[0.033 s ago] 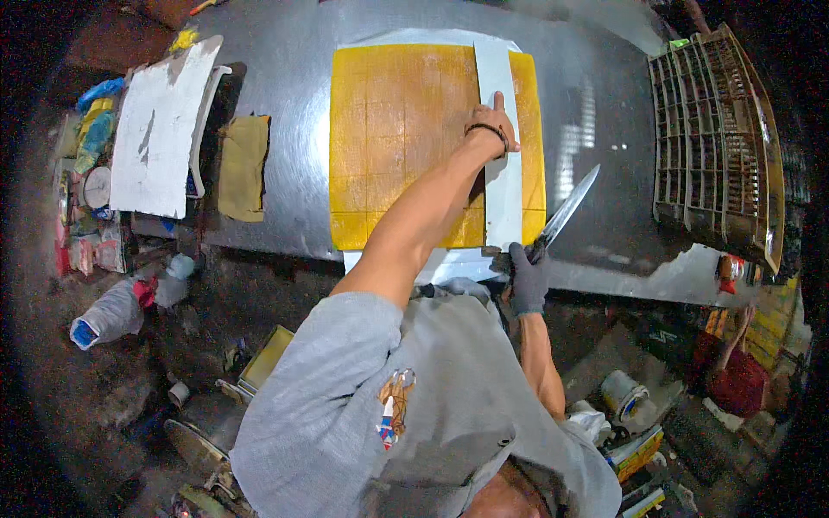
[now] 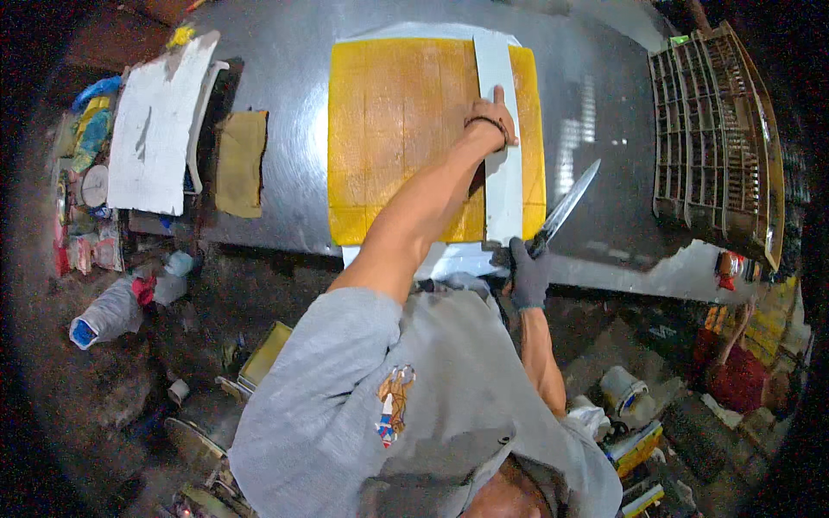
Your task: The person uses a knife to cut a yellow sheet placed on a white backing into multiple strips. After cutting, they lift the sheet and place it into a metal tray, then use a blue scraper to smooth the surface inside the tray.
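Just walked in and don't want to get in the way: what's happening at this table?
A person leans over a metal table with a big yellow slab on it. Their left hand presses a long pale straightedge flat along the slab's right side. Their gloved right hand grips a long knife at the near edge, blade pointing away and lying just right of the straightedge. Faint straight lines already run down the slab.
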`<state>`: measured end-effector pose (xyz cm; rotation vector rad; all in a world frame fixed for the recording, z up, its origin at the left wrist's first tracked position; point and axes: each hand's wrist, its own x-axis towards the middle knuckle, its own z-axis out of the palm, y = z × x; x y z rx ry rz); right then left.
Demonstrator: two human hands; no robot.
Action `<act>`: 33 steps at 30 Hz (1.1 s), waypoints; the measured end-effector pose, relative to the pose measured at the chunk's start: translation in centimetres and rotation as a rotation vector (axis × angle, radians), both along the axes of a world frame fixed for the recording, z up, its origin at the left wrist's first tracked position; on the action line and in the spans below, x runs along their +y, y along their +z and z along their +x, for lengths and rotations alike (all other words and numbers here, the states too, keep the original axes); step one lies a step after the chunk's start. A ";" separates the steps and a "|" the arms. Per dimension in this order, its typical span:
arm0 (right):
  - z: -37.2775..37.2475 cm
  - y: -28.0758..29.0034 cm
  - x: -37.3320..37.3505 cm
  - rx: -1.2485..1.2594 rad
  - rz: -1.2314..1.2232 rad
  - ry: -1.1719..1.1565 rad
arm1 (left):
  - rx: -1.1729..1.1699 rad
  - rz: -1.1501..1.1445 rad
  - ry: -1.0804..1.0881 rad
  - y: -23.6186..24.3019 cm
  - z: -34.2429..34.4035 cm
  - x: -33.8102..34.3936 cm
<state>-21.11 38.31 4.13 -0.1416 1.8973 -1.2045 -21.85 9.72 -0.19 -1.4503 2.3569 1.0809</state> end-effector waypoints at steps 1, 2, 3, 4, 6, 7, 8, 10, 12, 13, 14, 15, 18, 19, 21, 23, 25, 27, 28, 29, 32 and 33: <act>0.3 -0.6 0.0 -0.029 -0.065 -0.064 | 0.010 0.015 0.006 -0.4 -0.2 -0.3; 0.4 -1.1 0.3 -0.057 -0.123 -0.101 | -0.005 0.006 0.001 0.0 -0.4 -0.2; 0.2 -1.5 0.3 -0.082 -0.193 -0.132 | -0.027 0.010 -0.003 0.3 -0.4 -0.4; -0.1 -1.9 0.4 -0.048 -0.143 -0.106 | -0.050 0.013 -0.007 0.5 -0.4 -0.4; -0.4 -2.3 0.4 0.011 -0.051 -0.054 | -0.085 0.028 -0.006 0.2 -0.5 -0.5; -0.5 -2.2 0.5 -0.020 -0.065 -0.059 | -0.077 0.026 -0.017 0.1 -0.6 -0.3; -0.4 -2.1 0.4 -0.055 -0.085 -0.065 | -0.073 0.017 -0.029 0.1 -0.6 -0.3; -0.2 -2.1 0.3 -0.090 -0.082 -0.085 | -0.066 0.007 -0.044 0.1 -0.5 -0.4; 0.0 -2.1 0.3 -0.090 -0.039 -0.109 | -0.061 0.005 -0.046 0.0 -0.4 -0.5; -0.2 -2.2 0.3 -0.079 -0.043 -0.083 | -0.071 0.012 -0.042 0.0 -0.5 -0.5; -0.3 -2.3 0.1 -0.068 -0.047 -0.060 | -0.081 0.020 -0.041 0.0 -0.5 -0.5; -0.3 -2.5 0.1 -0.057 -0.051 -0.037 | -0.092 0.028 -0.040 0.1 -0.5 -0.5; -0.6 -3.3 0.5 -0.049 -0.087 -0.045 | -0.076 0.006 -0.043 -0.3 -0.7 -0.3; -0.6 -3.4 0.5 -0.066 -0.079 -0.050 | -0.072 0.003 -0.040 -0.6 -0.6 -0.3; -0.6 -3.1 0.2 -0.094 -0.065 -0.065 | -0.059 -0.005 -0.039 -0.3 -0.3 -0.4; -1.2 -3.8 0.3 -0.076 -0.052 -0.018 | -0.070 0.033 -0.061 0.0 0.0 -0.5; -1.3 -4.7 0.6 -0.034 -0.070 -0.018 | -0.106 0.015 -0.090 -1.2 -0.6 -0.8; -1.9 -4.9 0.7 0.048 0.018 0.057 | -0.101 0.037 -0.105 0.3 0.1 -0.4; -2.2 -4.0 0.4 0.106 0.073 0.117 | -0.113 0.001 -0.108 0.4 0.3 -0.3; -2.4 -3.5 0.3 0.163 0.128 0.169 | -0.123 -0.037 -0.118 0.5 0.3 -0.4; -3.3 -3.7 1.5 0.056 -0.007 0.068 | -0.068 -0.012 -0.127 -2.1 0.4 -1.4; -3.8 -3.0 1.8 0.097 -0.001 0.046 | -0.096 -0.104 -0.158 0.3 0.6 -0.4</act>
